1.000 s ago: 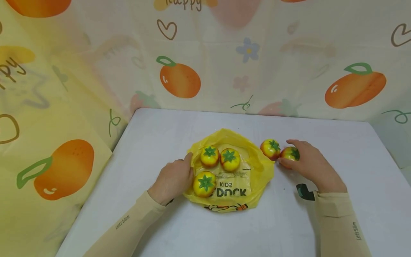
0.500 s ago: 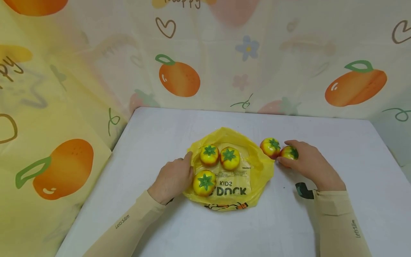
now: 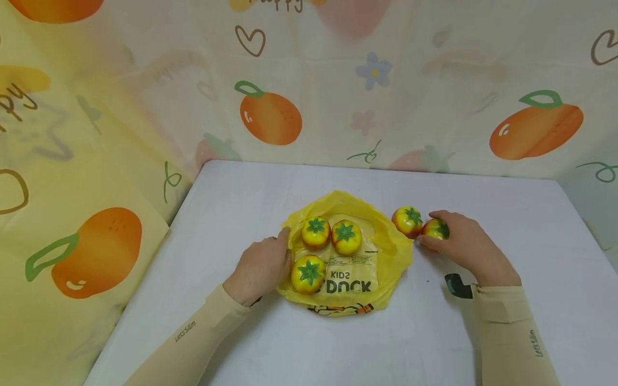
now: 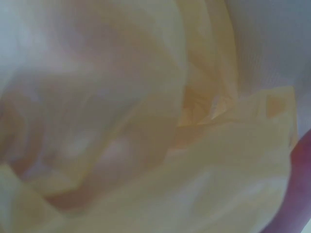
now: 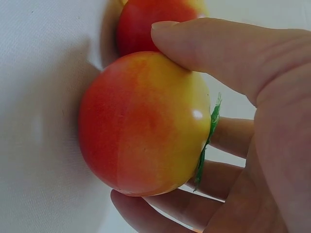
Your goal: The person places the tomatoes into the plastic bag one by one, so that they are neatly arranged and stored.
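Observation:
A yellow plastic bag (image 3: 393, 273) lies opened out on the table, with three yellow-and-red toy tomatoes inside it, one of them the front toy tomato (image 3: 308, 274). My left hand (image 3: 260, 266) holds the bag's left rim; thin film covers much of the left wrist view, so most fingers are hidden. Right of the bag, my right hand (image 3: 465, 244) grips another toy tomato (image 5: 141, 126), thumb on one side and fingers curled round the other. This tomato appears to rest on the table. Just left of it sits one more toy tomato (image 3: 407, 221), near the bag's right rim.
The white table (image 3: 357, 354) runs back to a fruit-printed curtain (image 3: 328, 107). A similar yellowish curtain (image 3: 96, 171) borders the left side. Dark lettering shows on the bag.
Both hands, the bag and the tomatoes keep their places. Only the whole view shifts very slightly.

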A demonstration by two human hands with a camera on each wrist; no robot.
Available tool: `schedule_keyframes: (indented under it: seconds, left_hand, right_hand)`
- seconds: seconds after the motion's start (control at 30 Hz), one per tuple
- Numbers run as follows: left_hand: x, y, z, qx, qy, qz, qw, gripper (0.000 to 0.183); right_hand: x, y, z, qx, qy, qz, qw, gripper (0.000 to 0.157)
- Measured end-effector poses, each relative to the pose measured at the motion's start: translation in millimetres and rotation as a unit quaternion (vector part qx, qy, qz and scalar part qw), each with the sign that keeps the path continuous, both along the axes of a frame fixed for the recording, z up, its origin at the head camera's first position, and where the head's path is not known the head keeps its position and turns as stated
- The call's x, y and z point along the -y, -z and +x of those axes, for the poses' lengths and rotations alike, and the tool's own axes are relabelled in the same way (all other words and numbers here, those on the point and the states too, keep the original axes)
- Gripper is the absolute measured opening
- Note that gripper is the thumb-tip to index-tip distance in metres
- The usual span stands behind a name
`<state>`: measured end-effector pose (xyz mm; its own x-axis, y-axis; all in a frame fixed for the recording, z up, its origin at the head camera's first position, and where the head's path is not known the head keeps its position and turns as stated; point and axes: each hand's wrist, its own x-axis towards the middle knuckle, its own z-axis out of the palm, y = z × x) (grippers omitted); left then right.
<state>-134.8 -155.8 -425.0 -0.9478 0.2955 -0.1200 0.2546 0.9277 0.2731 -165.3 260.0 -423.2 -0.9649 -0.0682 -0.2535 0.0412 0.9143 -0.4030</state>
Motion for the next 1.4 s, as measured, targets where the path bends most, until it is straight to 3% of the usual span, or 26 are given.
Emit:
schedule_keyframes:
  seconds: [0.3, 0.67, 0.93, 1.4]
  left_hand:
    - [-1, 0.5, -0.3, -0.004, 0.0, -0.002, 1.0, 0.053]
    - [0, 1.3, -0.2, 0.001, -0.002, -0.009, 1.0, 0.053]
    - [-1, 0.8, 0.6, -0.003, -0.003, -0.01, 0.9999, 0.053]
    - [-2, 0.7, 0.5, -0.008, -0.003, -0.014, 0.9999, 0.053]
  right_hand:
    - [-2, -8.5, 3.6, -0.006, 0.007, 0.005, 1.0, 0.085]
    - [5, -31.5, 13.2, -0.074, -0.008, -0.001, 0.997, 0.083]
    - [26, -50.0, 27.1, -0.133, -0.016, -0.029, 0.99, 0.079]
    - [69, -68.9, 44.7, -0.167, -0.077, -0.049, 0.982, 0.07]
